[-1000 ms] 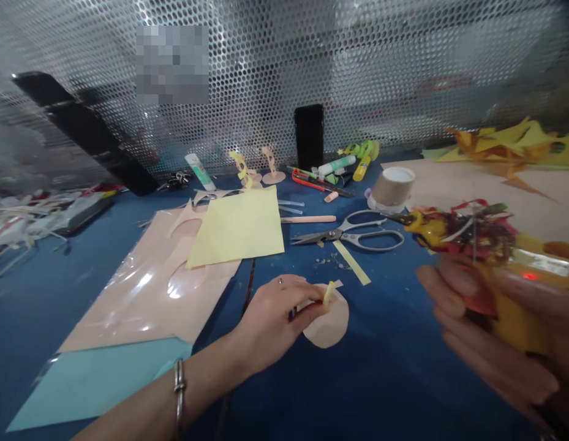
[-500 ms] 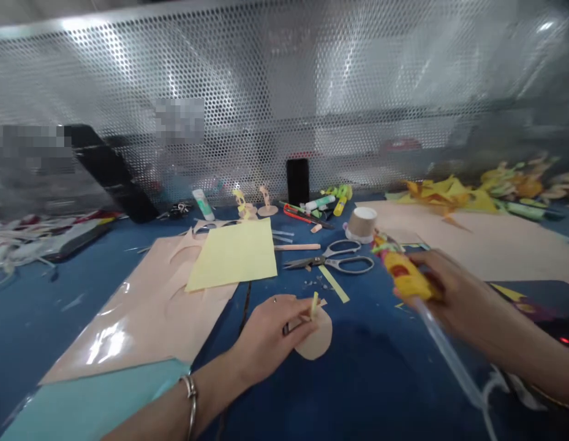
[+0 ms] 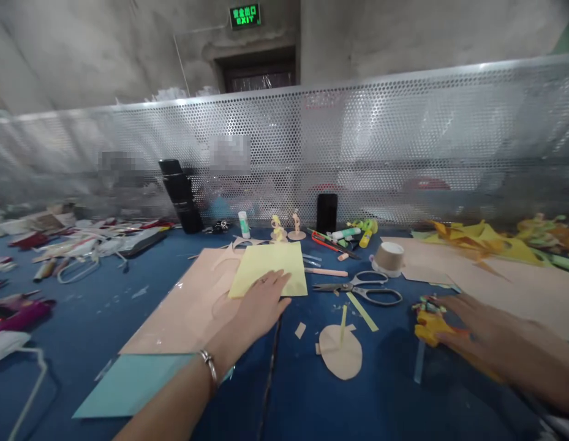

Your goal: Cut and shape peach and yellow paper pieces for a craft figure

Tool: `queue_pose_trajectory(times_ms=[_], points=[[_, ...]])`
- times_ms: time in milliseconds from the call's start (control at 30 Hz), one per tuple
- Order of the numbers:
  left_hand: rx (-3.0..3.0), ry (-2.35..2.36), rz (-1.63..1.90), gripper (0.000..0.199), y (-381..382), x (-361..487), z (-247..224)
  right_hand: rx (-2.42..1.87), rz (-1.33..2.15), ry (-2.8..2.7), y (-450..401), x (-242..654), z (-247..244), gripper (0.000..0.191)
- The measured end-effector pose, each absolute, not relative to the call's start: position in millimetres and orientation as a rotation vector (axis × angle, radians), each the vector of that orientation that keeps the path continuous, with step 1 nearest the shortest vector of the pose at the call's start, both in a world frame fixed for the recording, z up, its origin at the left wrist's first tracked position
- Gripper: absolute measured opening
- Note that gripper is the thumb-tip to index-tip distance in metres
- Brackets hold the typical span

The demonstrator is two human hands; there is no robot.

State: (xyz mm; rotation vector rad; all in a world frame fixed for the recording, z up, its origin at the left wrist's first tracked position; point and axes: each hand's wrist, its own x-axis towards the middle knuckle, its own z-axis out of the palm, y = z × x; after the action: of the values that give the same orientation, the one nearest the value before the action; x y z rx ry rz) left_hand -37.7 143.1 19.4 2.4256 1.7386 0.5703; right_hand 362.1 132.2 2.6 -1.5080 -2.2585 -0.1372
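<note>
My left hand [image 3: 261, 306] lies flat over the lower edge of a yellow paper sheet [image 3: 270, 260], its fingers stretched out. My right hand [image 3: 481, 331], smeared by motion, is around the handle of a yellow hot glue gun [image 3: 431, 324], low over the table at the right. A clear glue stick [image 3: 419, 361] sticks out of the gun's back. Between my hands a round pale-peach paper disc [image 3: 337, 358] lies on the table, with a narrow yellow paper strip [image 3: 343, 323] standing up from it. Behind the disc lie scissors [image 3: 357, 286] with grey handles.
Peach sheets [image 3: 183, 306] and a blue sheet [image 3: 141, 383] lie at left. A tape roll or cup [image 3: 389, 257] stands behind the scissors. Farther back are a phone [image 3: 327, 212], a glue stick tube [image 3: 244, 225], small paper figures [image 3: 278, 228] and a black bottle [image 3: 180, 199].
My left hand has let go of the yellow strip on the disc and moved up-left onto the yellow sheet. My right hand has lowered the glue gun. The view has tilted up.
</note>
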Motion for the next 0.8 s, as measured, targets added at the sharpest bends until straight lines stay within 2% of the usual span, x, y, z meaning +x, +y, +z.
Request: queue_pose_trajectory(times_ms=[67,167,300,367,467,633,800], points=[[2.403,1.767,0.539,0.042,149.9,-49.2,14.8,-1.577,-0.142,-2.295,133.4,346.3,21.4,0.028],[2.384,1.753,0.535,0.022,155.6,-54.8,9.7,-1.535,-0.095,-2.411,136.4,314.5,46.3,0.037],[2.299,1.834,0.725,0.022,159.3,-57.2,14.1,-1.496,-0.123,-2.548,142.9,277.9,63.6,0.037],[2.206,1.914,0.927,0.018,160.8,-64.7,22.6,-1.480,-0.119,-2.597,149.8,265.3,67.7,0.034],[1.991,2.018,1.350,0.005,162.9,-84.8,39.6,-1.417,0.068,-2.644,169.3,248.4,71.8,0.028],[1.461,1.913,2.072,0.013,172.7,-121.9,54.8,-1.197,0.447,-2.713,219.4,205.3,66.5,0.018],[0.915,1.757,2.401,0.019,190.8,-147.7,47.6,-1.026,0.877,-2.726,251.6,135.4,50.2,0.021]])
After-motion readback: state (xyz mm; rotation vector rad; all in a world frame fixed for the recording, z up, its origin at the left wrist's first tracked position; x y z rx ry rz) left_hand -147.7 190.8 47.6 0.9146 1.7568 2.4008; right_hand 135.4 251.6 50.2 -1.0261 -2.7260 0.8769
